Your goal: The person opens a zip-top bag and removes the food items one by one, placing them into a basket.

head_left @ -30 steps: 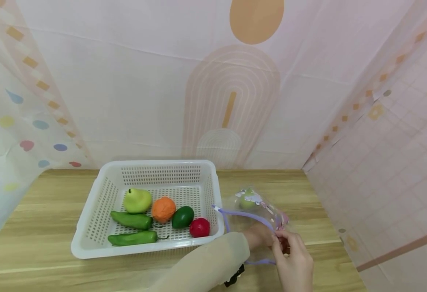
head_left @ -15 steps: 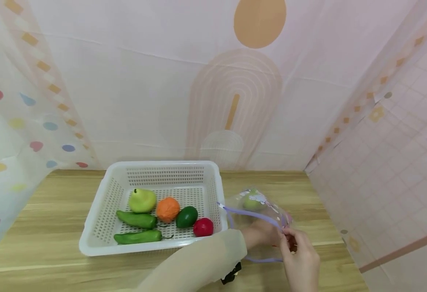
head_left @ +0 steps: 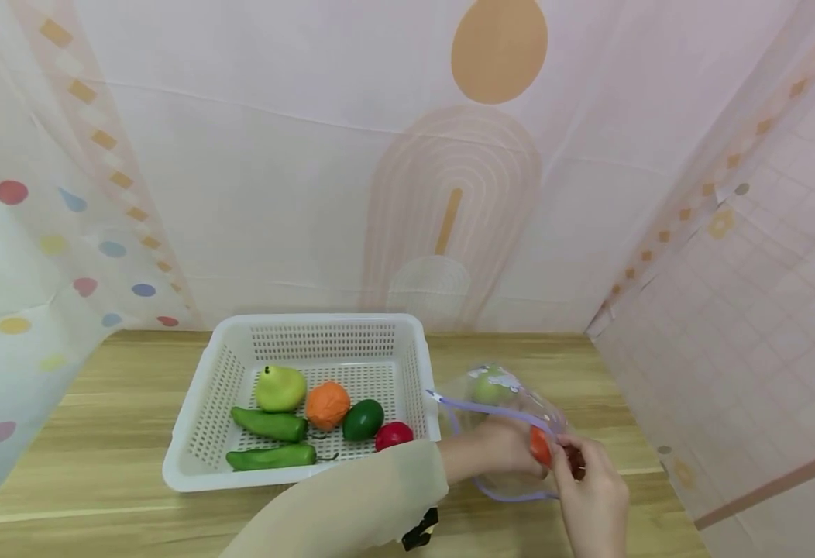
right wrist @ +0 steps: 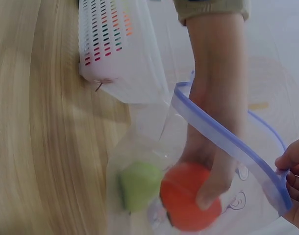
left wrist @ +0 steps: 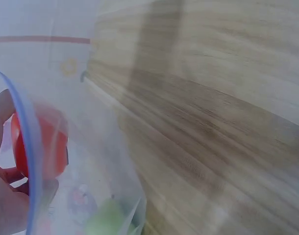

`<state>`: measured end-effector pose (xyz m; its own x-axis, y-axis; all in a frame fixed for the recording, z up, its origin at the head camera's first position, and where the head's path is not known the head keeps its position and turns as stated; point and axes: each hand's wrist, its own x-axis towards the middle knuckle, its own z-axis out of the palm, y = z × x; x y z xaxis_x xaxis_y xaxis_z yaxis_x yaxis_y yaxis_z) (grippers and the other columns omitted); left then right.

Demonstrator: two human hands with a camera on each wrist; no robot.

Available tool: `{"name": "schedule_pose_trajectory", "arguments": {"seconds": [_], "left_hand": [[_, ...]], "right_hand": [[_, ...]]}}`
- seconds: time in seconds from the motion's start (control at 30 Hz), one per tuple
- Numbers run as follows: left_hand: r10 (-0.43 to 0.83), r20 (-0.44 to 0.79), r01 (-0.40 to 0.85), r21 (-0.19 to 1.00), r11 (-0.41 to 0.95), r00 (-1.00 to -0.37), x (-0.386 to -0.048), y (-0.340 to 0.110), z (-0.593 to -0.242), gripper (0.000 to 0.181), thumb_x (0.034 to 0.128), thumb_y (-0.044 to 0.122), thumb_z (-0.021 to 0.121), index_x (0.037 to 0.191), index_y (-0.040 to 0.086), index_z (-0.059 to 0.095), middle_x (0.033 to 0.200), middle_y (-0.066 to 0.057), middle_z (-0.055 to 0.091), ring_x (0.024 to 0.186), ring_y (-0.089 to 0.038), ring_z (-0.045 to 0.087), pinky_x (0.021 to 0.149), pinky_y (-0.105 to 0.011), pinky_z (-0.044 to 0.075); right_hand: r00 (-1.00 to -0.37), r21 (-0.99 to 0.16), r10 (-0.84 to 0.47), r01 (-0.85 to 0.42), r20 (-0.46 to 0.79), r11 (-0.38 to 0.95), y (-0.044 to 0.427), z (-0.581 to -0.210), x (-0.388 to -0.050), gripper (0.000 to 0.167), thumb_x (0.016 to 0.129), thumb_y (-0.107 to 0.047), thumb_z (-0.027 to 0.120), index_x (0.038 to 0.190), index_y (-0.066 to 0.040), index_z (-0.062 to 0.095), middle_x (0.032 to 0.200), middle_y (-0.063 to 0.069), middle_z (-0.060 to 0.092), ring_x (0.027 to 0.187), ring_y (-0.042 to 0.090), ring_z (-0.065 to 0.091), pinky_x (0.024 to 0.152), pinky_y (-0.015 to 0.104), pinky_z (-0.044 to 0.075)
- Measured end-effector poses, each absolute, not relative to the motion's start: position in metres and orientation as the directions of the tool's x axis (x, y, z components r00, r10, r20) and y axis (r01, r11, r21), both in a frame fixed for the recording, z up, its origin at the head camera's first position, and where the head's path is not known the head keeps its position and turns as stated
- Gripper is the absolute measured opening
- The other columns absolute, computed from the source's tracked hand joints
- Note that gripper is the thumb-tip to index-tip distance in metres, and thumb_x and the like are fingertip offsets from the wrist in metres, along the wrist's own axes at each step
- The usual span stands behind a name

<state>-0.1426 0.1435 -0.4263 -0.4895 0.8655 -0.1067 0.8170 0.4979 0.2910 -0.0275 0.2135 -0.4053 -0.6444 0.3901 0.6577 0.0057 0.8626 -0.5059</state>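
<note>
My left hand reaches into a clear zip bag with a purple zip strip. Inside, it holds a red tomato, with the thumb lying across it in the right wrist view. The same tomato shows partly through the blurry film in the left wrist view. A round green fruit sits deeper in the bag; its kind is unclear through the film. My right hand pinches the bag's zip edge on the right, and the bag's mouth stands apart around my left wrist.
Left of the bag stands a white plastic basket. It holds a pear, an orange wrinkled fruit, a dark green avocado-shaped fruit, a red fruit and two green peppers. Patterned cloth hangs behind the wooden table.
The head view has shifted, so the scene sits farther right. My left forearm has drawn back a little from the bag, and the tomato now shows near its mouth. My right hand keeps its pinch.
</note>
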Motion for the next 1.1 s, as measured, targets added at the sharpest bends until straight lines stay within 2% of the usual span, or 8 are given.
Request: {"name": "schedule_pose_trajectory", "arguments": {"seconds": [0.03, 0.1, 0.17, 0.4, 0.57, 0.7, 0.9, 1.1], "left_hand": [[0.856, -0.027, 0.791, 0.369, 0.489, -0.517, -0.142, 0.139, -0.424, 0.049, 0.0782, 0.041, 0.067, 0.124, 0.03, 0.057, 0.13, 0.014, 0.053, 0.129, -0.011, 0.036, 0.103, -0.021, 0.029], [0.834, 0.098, 0.796, 0.378, 0.473, -0.542, -0.141, 0.131, -0.424, 0.048, 0.0682, 0.041, 0.076, 0.114, 0.032, 0.064, 0.122, 0.015, 0.059, 0.126, -0.011, 0.042, 0.103, -0.022, 0.031], [0.814, 0.141, 0.774, 0.433, 0.461, -0.564, -0.14, 0.126, -0.421, 0.051, 0.0659, 0.041, 0.078, 0.114, 0.027, 0.065, 0.122, 0.01, 0.059, 0.123, -0.013, 0.044, 0.099, -0.02, 0.035], [0.791, 0.171, 0.762, 0.445, 0.47, -0.587, -0.133, 0.109, -0.408, 0.058, 0.0639, 0.04, 0.08, 0.113, 0.015, 0.061, 0.091, 0.012, 0.063, 0.082, 0.002, 0.054, 0.073, -0.011, 0.042], [0.78, 0.144, 0.751, 0.422, 0.509, -0.609, -0.128, 0.096, -0.396, 0.069, 0.0649, 0.046, 0.078, 0.119, 0.009, 0.054, 0.099, 0.004, 0.059, 0.088, -0.007, 0.054, 0.073, -0.017, 0.044], [0.806, 0.122, 0.749, 0.47, 0.467, -0.58, -0.13, 0.083, -0.392, 0.066, 0.066, 0.046, 0.077, 0.118, 0.011, 0.054, 0.104, 0.004, 0.054, 0.093, -0.007, 0.05, 0.071, -0.015, 0.044], [0.831, 0.193, 0.744, 0.579, 0.332, -0.521, -0.136, 0.063, -0.391, 0.064, 0.067, 0.039, 0.078, 0.119, 0.012, 0.053, 0.106, 0.007, 0.05, 0.092, -0.002, 0.049, 0.074, -0.011, 0.043], [0.798, 0.256, 0.725, 0.622, 0.297, -0.546, -0.145, 0.045, -0.38, 0.064, 0.0668, 0.036, 0.078, 0.121, 0.014, 0.052, 0.112, 0.005, 0.05, 0.092, -0.003, 0.053, 0.075, -0.015, 0.045]], "right_hand": [[-0.641, -0.508, 0.395, 0.009, 0.659, 0.861, 0.214, -0.405, -0.028, 0.016, 0.072, 0.004, 0.075, 0.083, -0.003, 0.066, 0.073, 0.003, 0.061, 0.06, 0.004, 0.052, 0.053, 0.007, 0.04], [-0.638, -0.509, 0.399, 0.013, 0.658, 0.861, 0.215, -0.405, -0.028, 0.015, 0.072, 0.004, 0.075, 0.083, -0.003, 0.067, 0.073, 0.003, 0.061, 0.06, 0.005, 0.053, 0.054, 0.008, 0.041], [-0.641, -0.51, 0.403, 0.02, 0.653, 0.86, 0.216, -0.404, -0.029, 0.015, 0.072, 0.003, 0.074, 0.083, -0.003, 0.067, 0.073, 0.003, 0.061, 0.061, 0.005, 0.053, 0.054, 0.009, 0.042], [-0.655, -0.525, 0.407, 0.018, 0.637, 0.851, 0.217, -0.403, -0.028, 0.014, 0.073, 0.0, 0.074, 0.083, -0.006, 0.067, 0.074, 0.0, 0.061, 0.062, 0.003, 0.053, 0.055, 0.009, 0.042], [-0.644, -0.52, 0.396, -0.004, 0.655, 0.854, 0.218, -0.403, -0.03, 0.015, 0.072, 0.004, 0.073, 0.082, -0.005, 0.067, 0.073, 0.002, 0.061, 0.061, 0.003, 0.053, 0.053, 0.007, 0.042], [-0.639, -0.527, 0.404, -0.002, 0.654, 0.85, 0.22, -0.402, -0.032, 0.014, 0.072, 0.006, 0.072, 0.082, -0.003, 0.067, 0.073, 0.003, 0.062, 0.061, 0.002, 0.053, 0.053, 0.006, 0.042], [-0.64, -0.546, 0.428, 0.016, 0.638, 0.837, 0.222, -0.398, -0.034, 0.013, 0.073, 0.003, 0.073, 0.083, -0.003, 0.067, 0.072, 0.003, 0.061, 0.061, 0.0, 0.052, 0.053, 0.006, 0.041], [-0.641, -0.554, 0.437, 0.022, 0.631, 0.832, 0.222, -0.396, -0.034, 0.012, 0.074, 0.003, 0.073, 0.083, -0.002, 0.067, 0.073, 0.003, 0.062, 0.061, -0.001, 0.052, 0.054, 0.004, 0.041]]}}
